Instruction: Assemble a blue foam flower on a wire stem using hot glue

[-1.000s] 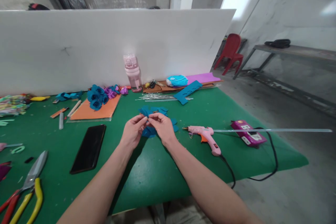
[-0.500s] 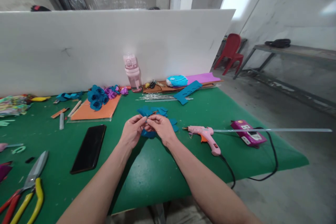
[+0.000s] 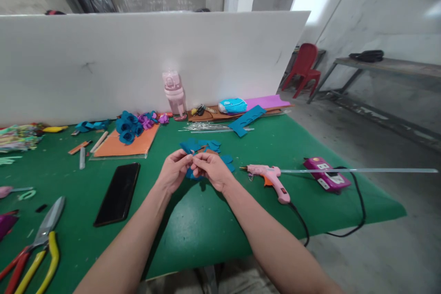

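My left hand [image 3: 174, 171] is closed in a pinch over the table, with a blue petal-like piece [image 3: 186, 147] sticking up past its fingertips. Beside it, my right hand [image 3: 214, 171] pinches at the same spot, thumb and forefinger meeting the left fingertips. The fingers cover most of the piece. Behind and below both hands lie more blue cut pieces [image 3: 212, 145], some rounded [image 3: 228, 162]. Right of the hands, a pink hot glue gun [image 3: 270, 175] rests on its side with a long clear glue stick [image 3: 372, 171] in its back.
A phone [image 3: 117, 194] and shears [image 3: 48, 227] lie left on the green table [image 3: 193, 243]. Blue flowers [image 3: 128, 125] sit on orange sheets [image 3: 127, 148]. A pink bottle [image 3: 175, 96], wires [image 3: 206, 127] and a blue strip [image 3: 246, 121] stand or lie behind. The gun's cord [image 3: 301, 220] runs toward a purple box [image 3: 325, 174].
Both hands stay pinched together in nearly the same place. The fingers have shifted slightly around the blue piece, and the view has moved very little.
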### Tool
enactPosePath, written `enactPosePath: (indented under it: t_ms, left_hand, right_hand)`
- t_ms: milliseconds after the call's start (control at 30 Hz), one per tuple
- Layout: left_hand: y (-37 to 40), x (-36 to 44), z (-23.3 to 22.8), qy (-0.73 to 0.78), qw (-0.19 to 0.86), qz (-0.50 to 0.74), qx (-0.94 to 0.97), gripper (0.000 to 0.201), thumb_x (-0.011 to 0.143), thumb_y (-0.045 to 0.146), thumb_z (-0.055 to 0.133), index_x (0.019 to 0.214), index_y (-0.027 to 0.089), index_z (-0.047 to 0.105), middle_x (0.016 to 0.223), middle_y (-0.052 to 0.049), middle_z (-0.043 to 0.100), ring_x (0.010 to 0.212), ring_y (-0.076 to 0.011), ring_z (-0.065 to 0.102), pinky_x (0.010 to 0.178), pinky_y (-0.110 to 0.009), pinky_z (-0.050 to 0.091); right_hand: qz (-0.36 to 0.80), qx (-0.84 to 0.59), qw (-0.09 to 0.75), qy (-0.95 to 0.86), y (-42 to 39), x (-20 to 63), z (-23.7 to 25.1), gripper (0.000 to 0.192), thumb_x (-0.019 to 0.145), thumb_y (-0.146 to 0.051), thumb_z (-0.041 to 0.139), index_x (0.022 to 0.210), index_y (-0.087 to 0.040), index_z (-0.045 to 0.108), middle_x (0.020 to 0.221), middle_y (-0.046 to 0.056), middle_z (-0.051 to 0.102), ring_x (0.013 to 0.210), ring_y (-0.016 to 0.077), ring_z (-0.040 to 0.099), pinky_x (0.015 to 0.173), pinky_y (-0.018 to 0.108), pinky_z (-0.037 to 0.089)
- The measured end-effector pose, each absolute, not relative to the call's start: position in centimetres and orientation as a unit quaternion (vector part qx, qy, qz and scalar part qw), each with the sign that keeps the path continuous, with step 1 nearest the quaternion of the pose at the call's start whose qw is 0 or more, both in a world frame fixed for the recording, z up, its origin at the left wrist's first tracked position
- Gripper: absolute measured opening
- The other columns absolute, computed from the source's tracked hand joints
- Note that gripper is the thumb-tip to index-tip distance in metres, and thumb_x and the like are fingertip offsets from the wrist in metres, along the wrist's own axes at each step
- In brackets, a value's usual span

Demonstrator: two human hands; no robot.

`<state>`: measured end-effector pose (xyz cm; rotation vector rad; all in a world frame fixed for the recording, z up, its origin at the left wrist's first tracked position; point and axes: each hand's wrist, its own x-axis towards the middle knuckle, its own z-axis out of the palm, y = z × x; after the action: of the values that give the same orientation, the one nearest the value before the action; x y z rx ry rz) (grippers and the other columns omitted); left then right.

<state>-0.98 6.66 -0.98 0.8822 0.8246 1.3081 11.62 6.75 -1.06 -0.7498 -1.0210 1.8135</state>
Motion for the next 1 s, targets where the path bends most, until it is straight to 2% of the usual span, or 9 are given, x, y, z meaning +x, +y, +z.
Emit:
enactPosePath:
  t_ms: [133,267,533,733,800,933,1000]
  left_hand:
    - [6.67,-1.14,-1.02,0.359,0.642,0.553,0.39,0.017,0.061,0.021,0.07,0.074,0.014,0.062,0.059,0.0,0.059,0.051,-0.0088,0.053,0.051,-0.023,0.043]
    - [6.63,-1.12,-0.82,0.37,0.64,0.557,0.38,0.016,0.058,0.02,0.072,0.069,0.013,0.063,0.057,0.0,0.059,0.05,-0.0085,0.052,0.052,-0.023,0.042]
    - [6.71,-1.07,-0.68,0.379,0.606,0.604,0.354,0.018,0.055,0.02,0.073,0.069,0.013,0.064,0.062,0.001,0.059,0.055,-0.006,0.051,0.053,-0.018,0.041]
    - [6.67,-1.03,-0.78,0.362,0.608,0.602,0.369,0.016,0.059,0.018,0.071,0.07,0.014,0.059,0.065,0.003,0.057,0.053,-0.0045,0.049,0.052,-0.017,0.04]
    - [6.78,-1.0,-0.91,0.359,0.603,0.61,0.368,0.015,0.061,0.018,0.07,0.07,0.015,0.059,0.065,0.003,0.057,0.055,-0.0054,0.05,0.053,-0.018,0.041]
    - [7.0,-1.0,-1.22,0.362,0.573,0.629,0.382,0.015,0.061,0.017,0.07,0.071,0.014,0.06,0.066,0.002,0.058,0.062,-0.0077,0.053,0.06,-0.02,0.043]
    - [6.93,-0.98,-1.22,0.373,0.562,0.618,0.403,0.016,0.061,0.018,0.07,0.074,0.014,0.062,0.069,0.001,0.06,0.064,-0.0088,0.054,0.062,-0.022,0.043]
  right_hand:
    - [0.764,-0.277,0.425,-0.398,6.91,11.82,-1.29,0.027,0.061,-0.038,0.069,0.062,-0.014,0.056,0.055,-0.005,0.056,0.043,0.0032,0.048,0.045,0.017,0.041]
    - [0.787,-0.254,0.409,-0.386,6.93,11.91,-1.37,0.026,0.061,-0.036,0.07,0.064,-0.014,0.057,0.055,-0.005,0.056,0.043,0.0032,0.048,0.047,0.017,0.042]
    - [0.756,-0.296,0.425,-0.4,6.76,11.73,-1.3,0.027,0.062,-0.037,0.069,0.072,-0.014,0.06,0.062,-0.002,0.062,0.049,0.005,0.056,0.052,0.017,0.047]
    - [0.817,-0.249,0.371,-0.364,7.13,11.89,-2.08,0.024,0.064,-0.036,0.068,0.074,-0.016,0.059,0.061,-0.003,0.06,0.047,0.0044,0.054,0.052,0.018,0.046]
    - [0.789,-0.274,0.384,-0.394,7.17,11.81,-2.04,0.023,0.066,-0.037,0.066,0.075,-0.017,0.059,0.062,-0.003,0.061,0.05,0.0062,0.055,0.056,0.021,0.047]
    - [0.601,-0.36,0.489,-0.519,7.17,11.52,-1.6,0.014,0.066,-0.031,0.065,0.068,-0.017,0.062,0.063,-0.002,0.061,0.061,0.0102,0.057,0.066,0.024,0.045]
    - [0.552,-0.364,0.512,-0.548,7.19,11.35,-1.48,0.012,0.067,-0.03,0.063,0.066,-0.018,0.062,0.063,-0.002,0.061,0.063,0.0114,0.056,0.067,0.025,0.044]
